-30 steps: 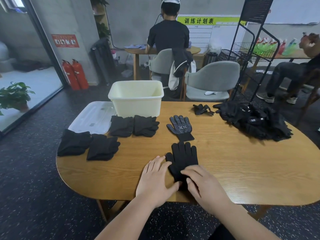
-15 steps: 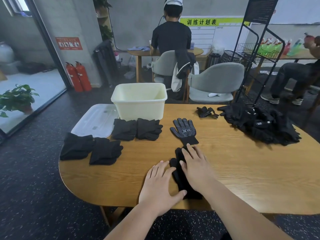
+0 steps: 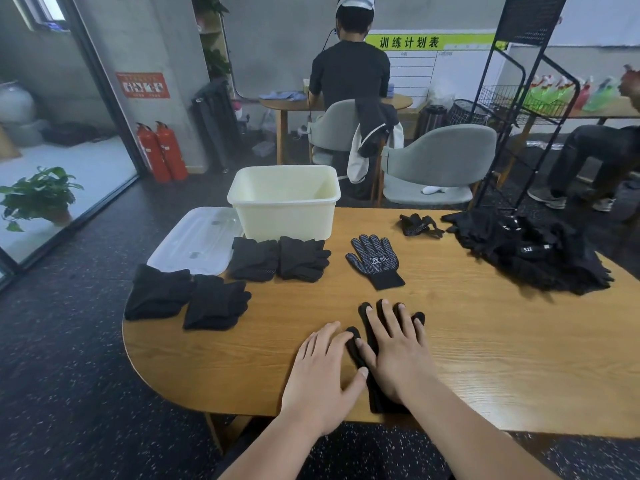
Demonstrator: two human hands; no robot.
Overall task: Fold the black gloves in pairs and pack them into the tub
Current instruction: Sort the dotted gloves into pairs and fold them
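Head view, inspector A: folded pairs (image 3: 188,299) lie at left, tub (image 3: 284,206) holds none visible. Left hand (image 3: 320,372) flat, open on table (image 3: 485,358).
B: Right hand (image 3: 396,351), a second ago at the cuff, now presses open-palmed over the glove (image 3: 356,348). Judged: smoothing before pairing with dotted glove (image 3: 375,263).

both hands (image 3: 360,365) flat, fingers spread

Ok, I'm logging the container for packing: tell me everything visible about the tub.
The tub is a cream, plastic-looking rectangular bin with rounded corners and a rolled rim. It stands upright and open at the far edge of the wooden table, and what shows of its inside is empty. A clear lid lies flat on its left; folded black gloves sit in front.
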